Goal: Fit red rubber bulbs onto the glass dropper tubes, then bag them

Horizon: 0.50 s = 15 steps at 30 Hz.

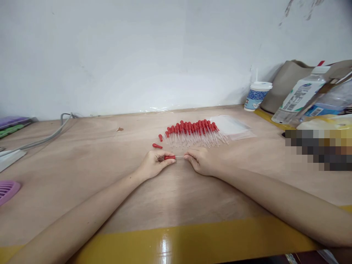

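Note:
Between thumb and fingers, my left hand (157, 163) grips a red rubber dropper bulb (169, 157). My right hand (200, 160) pinches the far end of a thin clear dropper tube (179, 157), which runs level to the mouth of the bulb. Whether the tube is seated inside the bulb cannot be made out. Just beyond my hands lies a row of droppers (192, 132), red bulbs pointing away and clear tubes toward me. Two loose red bulbs lie at the row's left, one nearer (157, 146) and one farther (160, 138).
Clear plastic bags (232, 126) lie right of the droppers. Along the right stand a paper cup (257, 96), a tilted bottle (301, 93) and a grey-beige bag (286, 82). At left are a grey cable (52, 136), packets (13, 124) and a purple slotted object (8, 191). A wall closes the back.

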Each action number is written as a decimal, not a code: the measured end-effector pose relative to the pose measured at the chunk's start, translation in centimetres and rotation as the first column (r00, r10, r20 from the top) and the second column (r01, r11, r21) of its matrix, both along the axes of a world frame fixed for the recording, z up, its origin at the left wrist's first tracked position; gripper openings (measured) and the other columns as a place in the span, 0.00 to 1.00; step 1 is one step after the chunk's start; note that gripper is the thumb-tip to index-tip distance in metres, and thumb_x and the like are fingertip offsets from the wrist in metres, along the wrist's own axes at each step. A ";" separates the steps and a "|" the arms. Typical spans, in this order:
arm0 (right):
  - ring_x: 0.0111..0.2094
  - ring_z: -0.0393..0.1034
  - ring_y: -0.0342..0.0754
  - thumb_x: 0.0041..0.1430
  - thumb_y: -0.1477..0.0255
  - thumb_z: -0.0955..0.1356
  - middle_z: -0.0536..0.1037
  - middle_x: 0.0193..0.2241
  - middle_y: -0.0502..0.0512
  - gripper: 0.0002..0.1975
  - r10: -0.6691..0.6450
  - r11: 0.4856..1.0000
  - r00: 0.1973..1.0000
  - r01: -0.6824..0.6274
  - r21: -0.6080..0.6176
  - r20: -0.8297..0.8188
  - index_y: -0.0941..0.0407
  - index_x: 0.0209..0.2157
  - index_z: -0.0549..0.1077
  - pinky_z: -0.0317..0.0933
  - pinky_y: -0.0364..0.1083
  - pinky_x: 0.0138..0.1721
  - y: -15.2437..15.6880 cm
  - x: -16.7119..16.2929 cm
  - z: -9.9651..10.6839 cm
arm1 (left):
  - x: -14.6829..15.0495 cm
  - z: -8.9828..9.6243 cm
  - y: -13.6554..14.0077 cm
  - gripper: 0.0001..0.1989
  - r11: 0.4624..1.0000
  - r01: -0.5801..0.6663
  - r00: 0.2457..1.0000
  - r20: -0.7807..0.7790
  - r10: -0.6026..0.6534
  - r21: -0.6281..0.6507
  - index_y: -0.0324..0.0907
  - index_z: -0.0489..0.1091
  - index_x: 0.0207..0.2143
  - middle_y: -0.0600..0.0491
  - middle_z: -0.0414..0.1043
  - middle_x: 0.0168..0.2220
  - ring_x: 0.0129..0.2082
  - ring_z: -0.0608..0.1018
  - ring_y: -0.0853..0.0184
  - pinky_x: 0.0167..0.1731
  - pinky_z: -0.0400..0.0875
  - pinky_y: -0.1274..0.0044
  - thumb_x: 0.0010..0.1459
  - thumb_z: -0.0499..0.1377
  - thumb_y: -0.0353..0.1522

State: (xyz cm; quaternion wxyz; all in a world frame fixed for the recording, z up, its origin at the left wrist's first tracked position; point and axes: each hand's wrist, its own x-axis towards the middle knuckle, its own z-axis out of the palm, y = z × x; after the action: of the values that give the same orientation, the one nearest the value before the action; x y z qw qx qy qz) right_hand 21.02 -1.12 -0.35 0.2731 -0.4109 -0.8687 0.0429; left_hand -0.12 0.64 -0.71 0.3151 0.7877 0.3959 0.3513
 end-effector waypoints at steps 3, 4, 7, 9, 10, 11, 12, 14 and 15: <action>0.30 0.66 0.45 0.60 0.71 0.58 0.75 0.29 0.55 0.12 -0.037 0.999 0.998 0.039 -0.036 0.047 0.57 0.32 0.71 0.55 0.43 0.31 -0.2 -0.3 0.2 | 0.0 -0.1 0.1 0.13 1.000 0.009 1.000 -0.001 -0.009 0.008 0.38 0.74 0.35 0.49 0.77 0.33 0.32 0.77 0.65 0.35 0.74 0.73 0.48 0.61 0.37; 0.30 0.66 0.45 0.60 0.70 0.58 0.75 0.29 0.55 0.12 -0.048 0.998 0.997 0.050 -0.046 0.060 0.56 0.32 0.72 0.54 0.43 0.31 -0.2 -0.3 0.3 | 0.0 -0.1 0.1 0.13 1.000 0.009 1.000 0.001 -0.009 0.008 0.38 0.74 0.35 0.49 0.76 0.33 0.32 0.77 0.64 0.35 0.74 0.73 0.48 0.61 0.37; 0.28 0.65 0.44 0.61 0.70 0.58 0.75 0.27 0.54 0.13 -0.050 0.994 0.996 0.056 -0.089 0.070 0.56 0.30 0.71 0.53 0.42 0.29 0.0 -0.4 0.3 | 0.0 -0.2 0.3 0.14 1.000 0.015 1.000 0.018 -0.015 -0.009 0.37 0.74 0.34 0.48 0.76 0.33 0.32 0.77 0.64 0.35 0.74 0.73 0.48 0.61 0.37; 0.25 0.64 0.43 0.61 0.71 0.58 0.74 0.25 0.53 0.13 -0.040 0.992 0.998 0.045 -0.121 0.047 0.57 0.29 0.71 0.53 0.42 0.27 0.1 -0.4 0.2 | 0.0 -0.2 0.4 0.13 1.000 0.031 0.999 0.033 -0.031 0.003 0.37 0.74 0.35 0.48 0.76 0.33 0.32 0.77 0.64 0.35 0.73 0.73 0.48 0.61 0.37; 0.25 0.64 0.43 0.62 0.71 0.57 0.73 0.24 0.53 0.14 -0.034 0.990 0.999 0.038 -0.132 0.031 0.57 0.28 0.70 0.53 0.42 0.27 0.2 -0.4 0.2 | 0.0 -0.1 0.5 0.13 0.999 0.041 0.999 0.028 -0.042 0.028 0.38 0.74 0.35 0.48 0.76 0.33 0.32 0.77 0.65 0.35 0.73 0.73 0.49 0.60 0.37; 0.24 0.63 0.43 0.62 0.70 0.57 0.73 0.24 0.53 0.14 -0.027 0.990 1.000 0.028 -0.140 0.014 0.57 0.28 0.70 0.53 0.42 0.27 0.2 -0.5 0.2 | 0.0 -0.1 0.5 0.13 0.997 0.051 0.999 0.014 -0.052 0.064 0.38 0.74 0.36 0.48 0.75 0.33 0.32 0.76 0.65 0.35 0.72 0.74 0.50 0.60 0.36; 0.25 0.63 0.43 0.62 0.70 0.57 0.73 0.24 0.52 0.14 -0.013 0.990 1.000 0.013 -0.139 0.003 0.57 0.28 0.70 0.53 0.42 0.28 0.2 -0.5 0.2 | 0.0 0.1 0.4 0.12 0.993 0.063 0.998 -0.012 -0.062 0.104 0.39 0.74 0.38 0.49 0.75 0.32 0.32 0.75 0.66 0.34 0.71 0.74 0.52 0.59 0.36; 0.28 0.64 0.44 0.62 0.70 0.58 0.73 0.26 0.53 0.13 0.030 0.995 1.000 -0.030 -0.100 0.005 0.57 0.29 0.70 0.55 0.43 0.31 0.1 -0.6 0.3 | 0.0 0.4 0.3 0.12 0.980 0.095 0.994 -0.078 -0.082 0.176 0.41 0.73 0.40 0.50 0.73 0.31 0.31 0.74 0.68 0.34 0.69 0.75 0.55 0.56 0.35; 0.30 0.64 0.45 0.61 0.70 0.59 0.73 0.27 0.54 0.13 0.051 0.996 0.999 -0.049 -0.071 0.020 0.57 0.29 0.71 0.56 0.43 0.33 0.0 -0.7 0.5 | 0.0 0.5 0.3 0.12 0.972 0.108 0.990 -0.109 -0.087 0.207 0.42 0.72 0.41 0.50 0.72 0.31 0.31 0.73 0.68 0.34 0.69 0.75 0.56 0.54 0.34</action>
State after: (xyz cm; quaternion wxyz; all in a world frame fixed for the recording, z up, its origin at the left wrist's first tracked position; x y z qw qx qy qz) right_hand 20.34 -1.10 0.14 0.2480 -0.3987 -0.8796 0.0757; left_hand -0.11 0.93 -0.20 0.2261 0.8518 0.3320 0.3362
